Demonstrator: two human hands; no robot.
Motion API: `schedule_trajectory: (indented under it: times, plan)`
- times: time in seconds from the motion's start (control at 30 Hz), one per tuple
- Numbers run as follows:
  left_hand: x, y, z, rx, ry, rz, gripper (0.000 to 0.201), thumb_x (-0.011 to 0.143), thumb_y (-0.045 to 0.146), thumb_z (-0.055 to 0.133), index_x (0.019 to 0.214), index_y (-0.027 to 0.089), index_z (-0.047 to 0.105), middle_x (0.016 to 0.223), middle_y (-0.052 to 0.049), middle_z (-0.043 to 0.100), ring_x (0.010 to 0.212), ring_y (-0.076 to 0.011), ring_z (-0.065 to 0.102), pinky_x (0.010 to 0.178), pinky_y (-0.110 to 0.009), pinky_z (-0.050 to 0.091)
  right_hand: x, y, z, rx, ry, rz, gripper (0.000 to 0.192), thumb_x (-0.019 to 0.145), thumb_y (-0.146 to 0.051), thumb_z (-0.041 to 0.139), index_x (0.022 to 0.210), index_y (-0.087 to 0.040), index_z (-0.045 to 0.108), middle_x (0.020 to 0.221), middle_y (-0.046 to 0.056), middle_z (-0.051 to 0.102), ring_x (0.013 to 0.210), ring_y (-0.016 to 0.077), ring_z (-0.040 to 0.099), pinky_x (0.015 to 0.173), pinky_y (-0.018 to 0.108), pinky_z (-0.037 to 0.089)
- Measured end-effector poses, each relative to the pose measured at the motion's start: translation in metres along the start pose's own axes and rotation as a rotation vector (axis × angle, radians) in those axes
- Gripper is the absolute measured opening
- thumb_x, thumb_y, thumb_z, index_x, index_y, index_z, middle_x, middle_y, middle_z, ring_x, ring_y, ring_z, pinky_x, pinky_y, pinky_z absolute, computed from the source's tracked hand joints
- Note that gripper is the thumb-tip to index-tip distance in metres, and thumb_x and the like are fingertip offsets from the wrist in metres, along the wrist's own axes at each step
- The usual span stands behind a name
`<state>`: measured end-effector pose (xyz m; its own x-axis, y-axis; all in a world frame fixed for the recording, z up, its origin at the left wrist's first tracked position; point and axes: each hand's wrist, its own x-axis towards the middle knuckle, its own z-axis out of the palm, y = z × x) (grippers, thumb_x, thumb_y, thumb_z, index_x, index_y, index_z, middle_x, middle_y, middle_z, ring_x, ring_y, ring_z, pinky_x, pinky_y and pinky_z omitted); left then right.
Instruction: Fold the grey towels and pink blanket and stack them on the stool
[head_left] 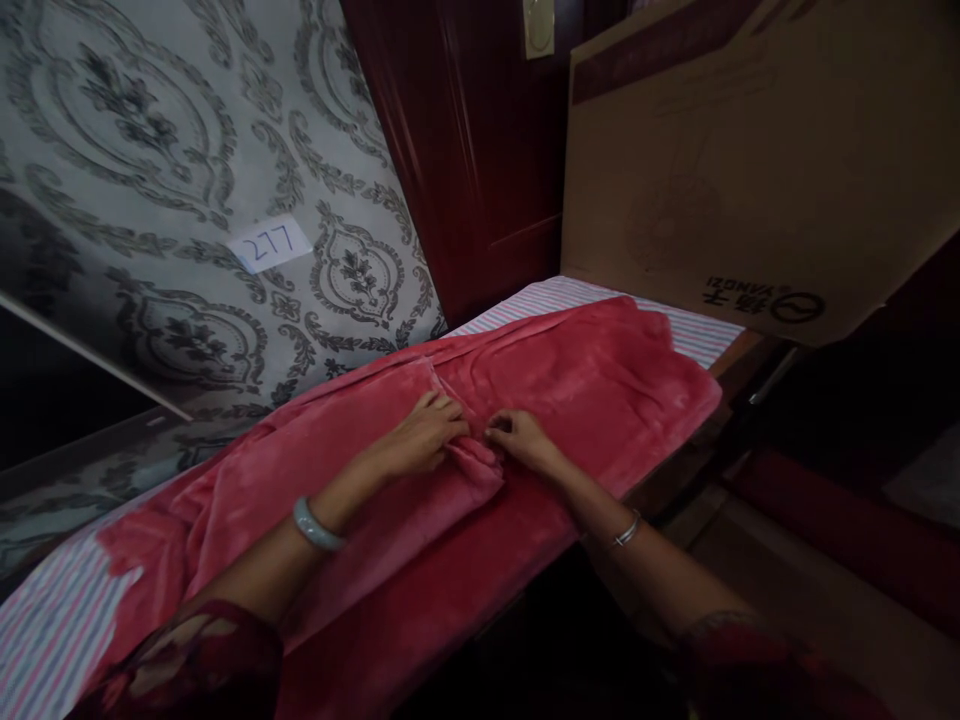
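A pink-red plush cloth (570, 370) lies lengthwise in front of me, its left part folded over in layers. My left hand (431, 430) grips a bunched edge near the middle of the cloth, its fingers curled over the fabric. Just to the right, my right hand (521, 438) has thumb and forefinger curled together at the same bunched fold; their tips meet the fabric there. Whether the cloth is a garment or a blanket, I cannot tell.
Beneath the cloth is a striped sheet (64, 610). A large cardboard box (720, 180) stands at the back right. Patterned wallpaper (352, 270) bearing a paper marked 277 (270, 245) rises behind, beside a dark red door (480, 150). The supporting surface's edge runs along the near right.
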<state>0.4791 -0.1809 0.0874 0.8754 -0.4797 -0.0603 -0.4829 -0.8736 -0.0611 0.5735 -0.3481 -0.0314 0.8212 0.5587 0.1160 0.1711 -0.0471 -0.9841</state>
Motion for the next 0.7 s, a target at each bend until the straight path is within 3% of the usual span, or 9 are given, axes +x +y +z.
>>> schedule_trajectory:
  times: [0.13, 0.27, 0.4, 0.7]
  plan:
    - [0.004, -0.003, 0.000, -0.034, 0.022, 0.013, 0.032, 0.076, 0.005, 0.057, 0.100, 0.020, 0.072, 0.127, -0.009, 0.063, 0.122, -0.0268, 0.052, 0.111, -0.048, 0.033, -0.004, -0.004, 0.004, 0.045, 0.011, -0.045, 0.002, 0.071, -0.018, 0.060, 0.070, -0.019, 0.062, 0.067, -0.001, 0.066, 0.063, 0.0138, 0.059, 0.063, 0.025, 0.045]
    - [0.007, -0.008, 0.003, -0.051, -0.007, 0.022, 0.039, 0.072, 0.004, 0.059, 0.105, 0.021, 0.072, 0.147, -0.009, 0.055, 0.142, -0.0317, 0.039, 0.118, -0.055, 0.025, -0.008, -0.006, 0.005, 0.177, -0.002, -0.167, 0.009, 0.072, -0.028, 0.064, 0.074, -0.020, 0.063, 0.073, 0.000, 0.067, 0.070, 0.0151, 0.060, 0.069, 0.027, 0.047]
    - [0.010, -0.012, 0.004, -0.081, -0.033, 0.048, 0.045, 0.073, 0.003, 0.058, 0.111, 0.023, 0.071, 0.137, -0.007, 0.064, 0.142, -0.0313, 0.040, 0.119, -0.057, 0.022, -0.010, -0.006, 0.007, 0.306, -0.087, -0.174, 0.020, 0.072, -0.039, 0.069, 0.077, -0.021, 0.062, 0.076, 0.000, 0.066, 0.073, 0.0158, 0.060, 0.071, 0.029, 0.048]
    - [0.013, -0.009, -0.001, -0.111, -0.016, 0.066, 0.032, 0.075, 0.007, 0.059, 0.101, 0.020, 0.072, 0.109, -0.007, 0.070, 0.110, -0.0247, 0.057, 0.107, -0.044, 0.035, -0.015, -0.010, 0.006, 0.388, -0.089, -0.062, 0.029, 0.068, -0.046, 0.077, 0.077, -0.020, 0.065, 0.075, -0.001, 0.066, 0.075, 0.0159, 0.060, 0.075, 0.029, 0.048]
